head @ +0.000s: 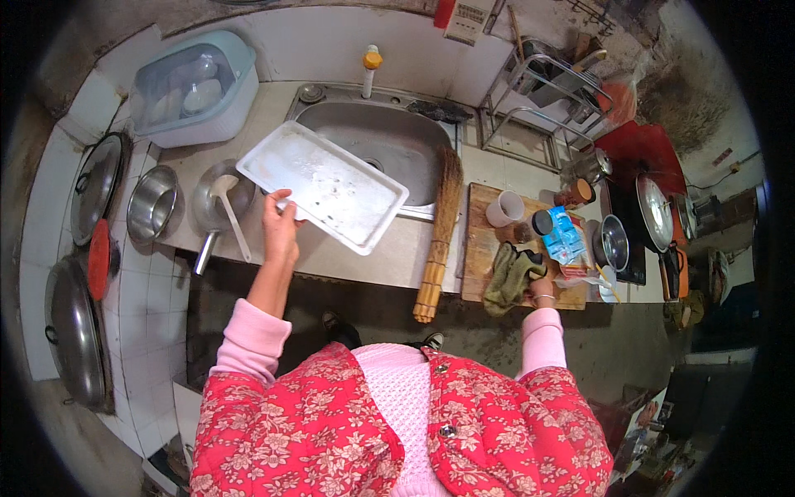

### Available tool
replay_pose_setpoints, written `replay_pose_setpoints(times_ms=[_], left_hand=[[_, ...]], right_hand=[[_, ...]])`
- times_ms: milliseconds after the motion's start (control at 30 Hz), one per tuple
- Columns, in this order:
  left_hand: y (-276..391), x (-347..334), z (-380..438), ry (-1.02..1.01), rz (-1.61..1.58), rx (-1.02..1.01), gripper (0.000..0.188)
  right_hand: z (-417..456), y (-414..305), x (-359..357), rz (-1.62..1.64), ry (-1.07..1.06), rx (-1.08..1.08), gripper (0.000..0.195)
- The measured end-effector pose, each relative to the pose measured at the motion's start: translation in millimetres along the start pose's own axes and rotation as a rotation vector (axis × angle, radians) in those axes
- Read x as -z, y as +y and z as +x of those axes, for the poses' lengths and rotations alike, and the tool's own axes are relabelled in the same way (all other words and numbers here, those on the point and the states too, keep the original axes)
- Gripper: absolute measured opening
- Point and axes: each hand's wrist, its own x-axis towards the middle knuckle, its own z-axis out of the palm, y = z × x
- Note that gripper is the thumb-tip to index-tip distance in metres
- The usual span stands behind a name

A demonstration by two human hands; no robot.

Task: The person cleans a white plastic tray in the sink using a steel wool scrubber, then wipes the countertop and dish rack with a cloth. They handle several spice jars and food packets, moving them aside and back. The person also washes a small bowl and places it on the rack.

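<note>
My left hand [281,225] grips the near left edge of a white rectangular plastic tray [329,189], tilted over the front left of a stainless steel sink [385,133]. Dark specks lie on the tray. At the right, my right hand [541,287] is at the edge of a greenish cloth [509,279] on a wooden cutting board [481,248]; its fingers are partly hidden, so its hold is unclear. Between my hands a straw whisk brush [438,242] lies across the sink's right rim, its bound handle past the counter edge.
A metal pan [204,248] holding a ladle [233,217] and a steel bowl [152,205] are at the left, below a lidded dish box [239,115]. A white cup [505,209], a blue packet [564,236], a metal bowl [612,242] and a wire rack [525,158] stand right.
</note>
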Motion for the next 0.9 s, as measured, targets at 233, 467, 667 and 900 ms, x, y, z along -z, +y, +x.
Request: replay_pose_setpoints(times_ms=[233,467,667,900], left_hand=[[-39.9,-30.6,58.5,0.036,-0.225,0.208,0.048],[-70.9,-72.4,106.9,-0.014,-0.306,0.487,0.038],[-67.2,-75.9,147.1,-0.16,-0.059,0.525,0.042],[-85.4,-79.6,179.0,-0.258,-0.058,0.58,0.048]], right_hand=[[-140.6,23.6,-10.0,0.941,0.125,0.068,0.03],[-269.4,-194.3,-77.7,0.207,0.337,1.109,0.03],[-251.3,-446.8,-219.4,-0.034,0.355,1.591,0.056],[-230.6,-555.9,-284.7,-0.448,0.449,1.448,0.033]])
